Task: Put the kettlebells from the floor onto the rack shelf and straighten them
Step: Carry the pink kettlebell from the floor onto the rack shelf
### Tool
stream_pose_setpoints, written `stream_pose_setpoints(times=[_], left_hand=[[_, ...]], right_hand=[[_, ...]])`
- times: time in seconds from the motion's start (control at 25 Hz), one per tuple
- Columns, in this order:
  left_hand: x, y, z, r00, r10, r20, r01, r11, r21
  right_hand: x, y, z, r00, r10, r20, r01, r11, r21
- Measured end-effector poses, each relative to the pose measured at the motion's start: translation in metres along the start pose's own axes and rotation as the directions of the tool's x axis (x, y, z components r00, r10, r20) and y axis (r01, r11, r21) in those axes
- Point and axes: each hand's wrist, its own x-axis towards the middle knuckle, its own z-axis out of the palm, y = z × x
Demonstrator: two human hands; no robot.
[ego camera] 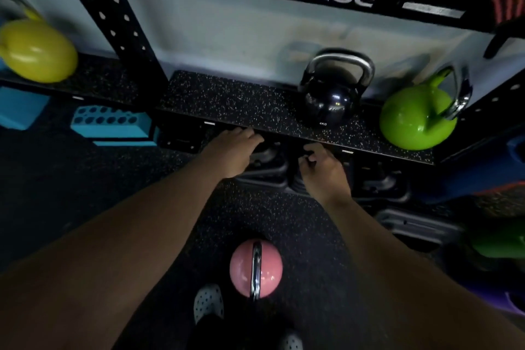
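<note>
Reaching under the rack shelf [241, 99], both hands are low at its front edge: the left hand [235, 150] lies flat with fingers loosely spread and holding nothing, while the right hand [321, 162] curls into shadow, so whether that grip holds anything I cannot tell. To do this well, I would bend low, take the handle squarely and set it beside the black kettlebell [329, 102]. The pink kettlebell [255, 268] stands on the floor well short of the shelf, behind both hands and untouched.
</note>
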Motion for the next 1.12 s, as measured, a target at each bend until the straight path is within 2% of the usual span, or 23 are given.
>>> stream_pose_setpoints(times=[0.12,0.32,0.44,0.64,0.84,1.04,1.12], left_hand=[[-0.029,0.015,0.014,0.999,-0.018,0.028,0.017,0.999,0.032],[-0.054,0.025,0.059,0.989,0.061,0.138,-0.079,0.989,0.128],[-0.058,0.028,0.107,0.969,0.110,0.222,-0.137,0.984,0.112],[-0.048,0.024,0.206,0.898,0.258,0.357,-0.306,0.948,0.084],[-0.037,0.012,0.289,0.789,0.379,0.484,-0.472,0.878,0.082],[-0.011,0.022,0.339,0.579,0.464,0.671,-0.632,0.775,0.009],[0.000,0.024,0.364,0.546,0.509,0.666,-0.654,0.755,-0.041]], right_hand=[[-0.036,0.010,0.009,0.998,0.027,0.057,-0.028,0.999,0.032],[-0.100,0.043,0.051,0.969,0.176,0.173,-0.193,0.978,0.082],[-0.139,0.075,0.095,0.941,0.268,0.205,-0.287,0.955,0.068],[-0.196,0.129,0.192,0.878,0.427,0.215,-0.444,0.895,0.034],[-0.234,0.156,0.295,0.776,0.583,0.241,-0.609,0.792,0.041],[-0.231,0.162,0.353,0.763,0.631,0.138,-0.646,0.749,0.147],[-0.223,0.170,0.366,0.729,0.661,0.176,-0.684,0.704,0.190]])
